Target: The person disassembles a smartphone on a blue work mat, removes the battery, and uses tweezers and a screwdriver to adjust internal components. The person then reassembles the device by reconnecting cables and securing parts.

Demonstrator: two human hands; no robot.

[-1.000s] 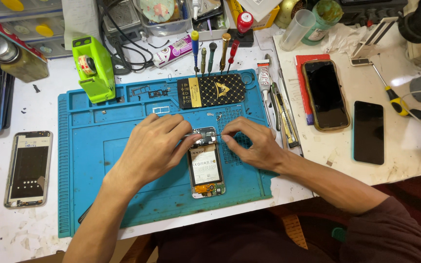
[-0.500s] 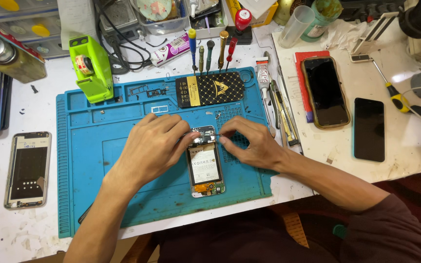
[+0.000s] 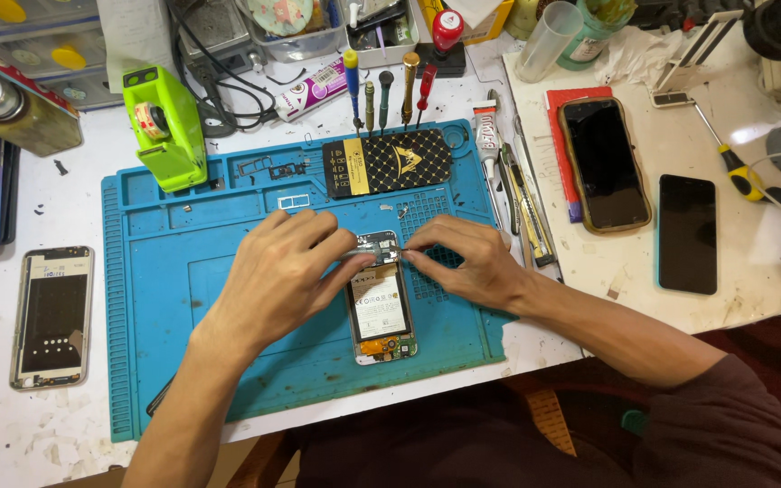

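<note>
Pinching opened phone (image 3: 380, 303) top on blue mat (image 3: 228, 361), left hand (image 3: 282, 271), right hand (image 3: 467, 262), clear bin (image 3: 305, 23) of parts behind mat

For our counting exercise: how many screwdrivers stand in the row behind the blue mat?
4, standing side by side: blue-handled screwdriver at the left, then green-handled screwdriver, brown-handled screwdriver, and red-handled screwdriver at the right. More may be hidden among the clutter behind.

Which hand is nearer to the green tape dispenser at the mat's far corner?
Left. The left hand rests on the opened phone, below and right of the green tape dispenser. The right hand sits on the phone's other side, farther away.
</note>
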